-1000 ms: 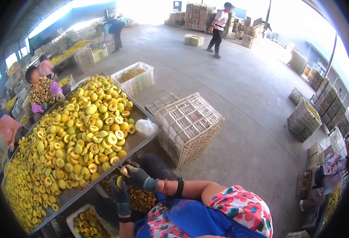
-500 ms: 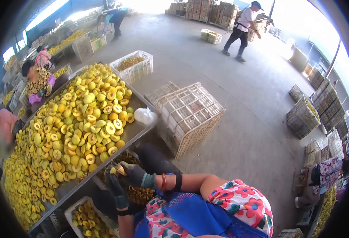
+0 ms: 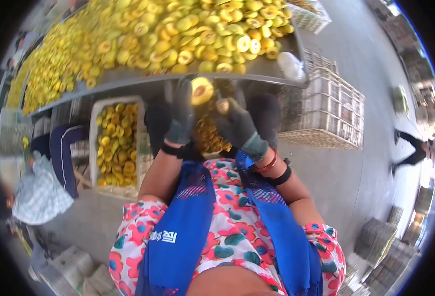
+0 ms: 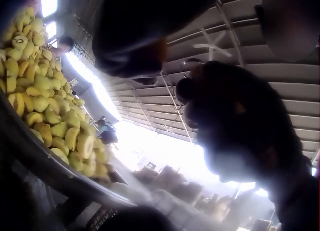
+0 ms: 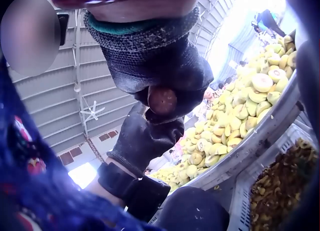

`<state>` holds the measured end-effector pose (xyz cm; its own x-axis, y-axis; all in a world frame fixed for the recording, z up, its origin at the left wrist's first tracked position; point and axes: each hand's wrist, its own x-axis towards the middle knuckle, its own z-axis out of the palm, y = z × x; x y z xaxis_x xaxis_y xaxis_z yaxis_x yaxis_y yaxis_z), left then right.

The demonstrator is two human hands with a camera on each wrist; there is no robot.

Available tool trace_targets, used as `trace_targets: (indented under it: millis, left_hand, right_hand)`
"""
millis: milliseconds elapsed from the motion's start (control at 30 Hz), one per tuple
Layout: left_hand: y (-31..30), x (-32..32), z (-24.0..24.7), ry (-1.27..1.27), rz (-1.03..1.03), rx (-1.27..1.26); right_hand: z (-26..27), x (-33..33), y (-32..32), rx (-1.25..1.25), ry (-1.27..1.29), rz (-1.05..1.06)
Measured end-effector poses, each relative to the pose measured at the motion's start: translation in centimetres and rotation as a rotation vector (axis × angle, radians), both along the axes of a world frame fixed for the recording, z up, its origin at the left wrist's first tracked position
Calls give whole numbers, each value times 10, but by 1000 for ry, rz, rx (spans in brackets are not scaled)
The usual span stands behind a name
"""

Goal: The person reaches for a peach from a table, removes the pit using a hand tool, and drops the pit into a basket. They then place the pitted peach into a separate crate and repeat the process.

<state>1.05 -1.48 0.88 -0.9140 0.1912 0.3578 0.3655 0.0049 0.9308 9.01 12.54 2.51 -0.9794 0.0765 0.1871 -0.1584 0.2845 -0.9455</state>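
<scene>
In the head view my gloved left hand (image 3: 181,111) holds a yellow peach half (image 3: 202,91) near the table's front edge, its cut face and brown middle turned up. Just to the right, my gloved right hand (image 3: 238,124) grips a tool whose round, tan handle end (image 3: 222,105) pokes out of the fist. That handle end (image 5: 162,101) shows close up in the right wrist view; the tool's working end is hidden. Both hands are dark silhouettes in the left wrist view. Beneath them, between the knees, lie many brownish-yellow scraps (image 3: 210,135).
A metal-edged table (image 3: 128,79) heaped with peach halves (image 3: 163,29) stands in front. On the left is a white crate (image 3: 93,143) of peach halves; to the right stands a slatted crate (image 3: 333,108). A clear plastic bag (image 3: 290,66) lies at the table's corner. Another person's sleeve (image 3: 42,192) appears at left.
The head view has swung down and turned, so the lap and both arms now face the camera. The hands were close together over fruit; now they are slightly apart, the peach half in the left.
</scene>
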Motion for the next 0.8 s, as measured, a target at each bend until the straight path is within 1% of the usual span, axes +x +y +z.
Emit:
trace_targets:
  millis: [100, 200, 300, 333, 367, 467, 500, 600, 700, 767, 800]
  left_hand:
    - [1, 0, 1, -6, -17, 25]
    - [6, 10, 13, -254, -29, 128]
    - [10, 6, 0, -147, -58, 162]
    - [11, 6, -4, -105, -68, 169]
    - [13, 5, -7, -106, -109, 231]
    - [16, 3, -16, -101, -76, 255]
    - [15, 4, -15, -91, -44, 225]
    - [17, 6, -9, -83, 24, 164]
    - [20, 4, -10, -122, 22, 164]
    - [19, 1, -14, -137, 3, 183]
    - [17, -1, -13, -118, -2, 175]
  right_hand:
    - [3, 0, -1, 96, 16, -9]
    - [4, -4, -4, 104, 72, 18]
    - [3, -7, -7, 233, -34, -23]
    - [0, -8, -8, 226, -23, -29]
    - [-7, -9, -9, 219, -12, -37]
    - [-9, -10, -10, 186, 5, -25]
    - [-8, -10, -11, 171, 8, -13]
    - [-5, -10, -12, 233, -105, -16]
    - [-22, -11, -15, 300, 29, 12]
    - [-20, -9, -15, 15, -25, 85]
    - [-14, -8, -13, -121, -108, 161]
